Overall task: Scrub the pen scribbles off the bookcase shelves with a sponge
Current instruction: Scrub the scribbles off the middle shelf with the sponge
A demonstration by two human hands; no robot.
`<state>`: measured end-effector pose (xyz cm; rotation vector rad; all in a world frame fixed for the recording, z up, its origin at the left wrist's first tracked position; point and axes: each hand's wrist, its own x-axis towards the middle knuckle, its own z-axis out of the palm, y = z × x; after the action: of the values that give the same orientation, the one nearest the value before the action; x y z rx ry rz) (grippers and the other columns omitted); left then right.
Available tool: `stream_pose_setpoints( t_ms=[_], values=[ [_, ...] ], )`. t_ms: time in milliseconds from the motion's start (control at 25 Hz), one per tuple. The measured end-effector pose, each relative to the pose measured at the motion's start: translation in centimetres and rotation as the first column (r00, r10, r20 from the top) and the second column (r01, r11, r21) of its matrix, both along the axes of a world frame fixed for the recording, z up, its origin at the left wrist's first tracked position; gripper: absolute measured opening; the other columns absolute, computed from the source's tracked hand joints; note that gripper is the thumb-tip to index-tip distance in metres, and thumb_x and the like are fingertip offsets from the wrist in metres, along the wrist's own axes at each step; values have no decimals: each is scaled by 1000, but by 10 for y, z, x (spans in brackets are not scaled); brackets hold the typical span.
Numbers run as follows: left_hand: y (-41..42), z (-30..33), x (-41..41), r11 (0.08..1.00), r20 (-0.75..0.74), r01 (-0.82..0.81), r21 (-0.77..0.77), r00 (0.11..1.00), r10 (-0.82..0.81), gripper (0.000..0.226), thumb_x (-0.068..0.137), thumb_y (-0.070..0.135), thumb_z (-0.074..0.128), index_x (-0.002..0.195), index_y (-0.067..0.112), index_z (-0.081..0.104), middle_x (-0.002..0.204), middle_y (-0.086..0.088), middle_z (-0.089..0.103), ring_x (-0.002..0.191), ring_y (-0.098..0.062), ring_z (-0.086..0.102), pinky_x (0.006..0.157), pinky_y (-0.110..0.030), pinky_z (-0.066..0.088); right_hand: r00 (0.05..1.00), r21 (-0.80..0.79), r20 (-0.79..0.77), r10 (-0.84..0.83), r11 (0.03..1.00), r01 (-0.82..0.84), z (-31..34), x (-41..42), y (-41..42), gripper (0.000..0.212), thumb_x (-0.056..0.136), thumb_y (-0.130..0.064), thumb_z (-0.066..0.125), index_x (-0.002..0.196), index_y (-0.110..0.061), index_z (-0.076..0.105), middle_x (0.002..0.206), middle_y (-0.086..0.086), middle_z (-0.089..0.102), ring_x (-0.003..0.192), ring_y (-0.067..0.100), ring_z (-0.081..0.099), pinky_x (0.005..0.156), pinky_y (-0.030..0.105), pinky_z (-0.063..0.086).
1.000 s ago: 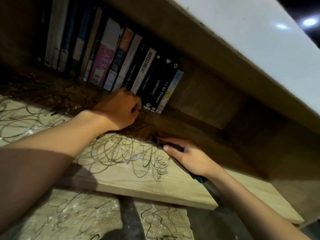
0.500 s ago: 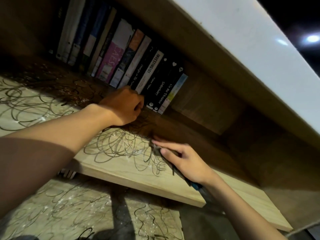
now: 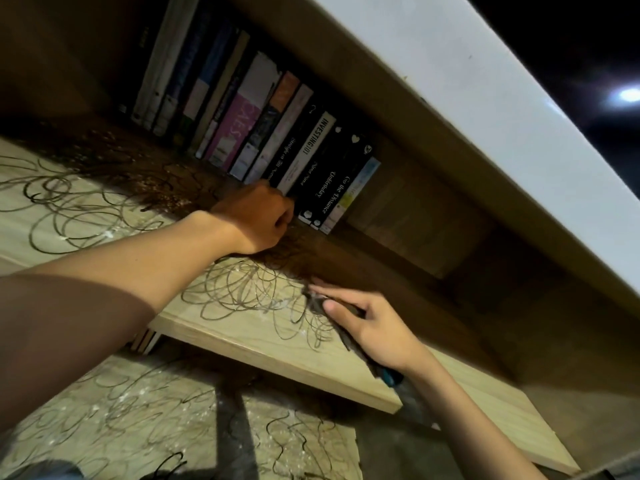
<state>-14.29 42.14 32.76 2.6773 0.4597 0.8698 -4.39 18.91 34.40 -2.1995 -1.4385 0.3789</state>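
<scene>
Sponge (image 3: 337,329): a thin, dark, flattened thing lying on the shelf (image 3: 263,344) under the right hand (image 3: 370,327), mostly hidden by the palm; only its frayed front edge near the fingertips and a bluish end by the wrist show, so its shape is hard to make out. The right hand lies flat over it, fingers stretched forward and thumb alongside, pressing it onto the wood at the edge of the scribbles (image 3: 249,292). These dark looping pen lines cover the pale board, with whitish specks among them, and run back into deep shadow where they can barely be traced. The left hand (image 3: 258,218) rests farther back as a closed fist, knuckles at the foot of the books (image 3: 277,133); whether it holds anything cannot be told. The books stand in a leaning row, their tops lost in the dark; only a few spine titles are readable. A lower shelf (image 3: 104,424), also scribbled, is cut off by the bottom edge. Both forearms run out of view.
</scene>
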Motion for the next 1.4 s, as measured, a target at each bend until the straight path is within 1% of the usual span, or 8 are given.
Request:
stream_pose_setpoints(
  t_ms=[200, 400, 640, 800, 880, 1160, 1280, 1400],
  values=[
    [1, -3, 0, 1000, 3, 10, 3, 1000, -10, 16, 91, 21, 51, 101, 20, 64, 102, -4, 62, 112, -24, 46, 89, -42, 47, 945, -6, 210, -251, 966, 257, 7, 45, 8, 29, 101, -31, 43, 125, -29, 60, 124, -9, 60, 110, 12, 58, 73, -2, 37],
    [4, -5, 4, 1000, 11, 18, 0, 1000, -18, 15, 91, 21, 51, 98, 21, 63, 99, -2, 63, 110, -23, 46, 88, -43, 48, 980, -16, 125, -157, 987, 160, 0, 25, 7, 22, 99, -35, 48, 115, -38, 63, 107, -23, 65, 95, -6, 60, 75, 1, 39],
    [6, -6, 7, 999, 23, 26, 21, 999, -27, 14, 91, 21, 52, 98, 21, 64, 100, -2, 62, 110, -22, 46, 88, -43, 47, 955, 49, 176, -240, 971, 235, 3, 62, 2, 25, 98, -35, 50, 119, -36, 63, 121, -8, 65, 109, 13, 61, 87, 18, 47],
    [6, -8, 11, 999, 13, 27, 21, 1000, -27, 15, 91, 20, 52, 100, 21, 64, 100, -2, 62, 110, -22, 47, 89, -43, 47, 914, 25, 181, -363, 931, 364, 4, 59, 27, 31, 102, -34, 41, 128, -31, 59, 123, -3, 62, 94, 14, 61, 73, 22, 47],
    [6, -8, 14, 999, 6, 52, 3, 999, -52, 15, 90, 19, 53, 100, 22, 64, 100, -3, 62, 108, -23, 47, 90, -44, 46, 930, 29, 106, -351, 936, 350, 3, 46, 26, 32, 102, -30, 41, 128, -30, 58, 126, -1, 62, 109, 23, 60, 83, 27, 46],
    [1, -6, 9, 997, 7, 69, -37, 998, -69, 16, 91, 19, 52, 102, 24, 63, 100, -3, 63, 109, -22, 46, 90, -42, 47, 985, 107, 107, -135, 987, 123, -5, -6, -47, 26, 96, -29, 55, 118, -36, 65, 100, -32, 63, 97, -16, 56, 82, 6, 40],
    [-4, -3, 6, 994, 6, 76, -75, 997, -76, 17, 91, 17, 51, 102, 22, 63, 101, -5, 62, 111, -23, 45, 91, -40, 45, 925, 87, 156, -346, 938, 336, -3, 4, -34, 17, 96, -33, 50, 96, -35, 67, 74, -15, 68, 76, 7, 65, 71, 30, 52],
    [-9, 0, 3, 995, 31, 79, -62, 997, -77, 19, 92, 13, 52, 104, 18, 65, 91, 0, 55, 110, -25, 47, 89, -34, 42, 877, 58, 246, -412, 910, 411, -10, -16, 0, 24, 96, -34, 45, 112, -29, 62, 107, 2, 69, 104, 28, 60, 84, 33, 47]
  ],
)
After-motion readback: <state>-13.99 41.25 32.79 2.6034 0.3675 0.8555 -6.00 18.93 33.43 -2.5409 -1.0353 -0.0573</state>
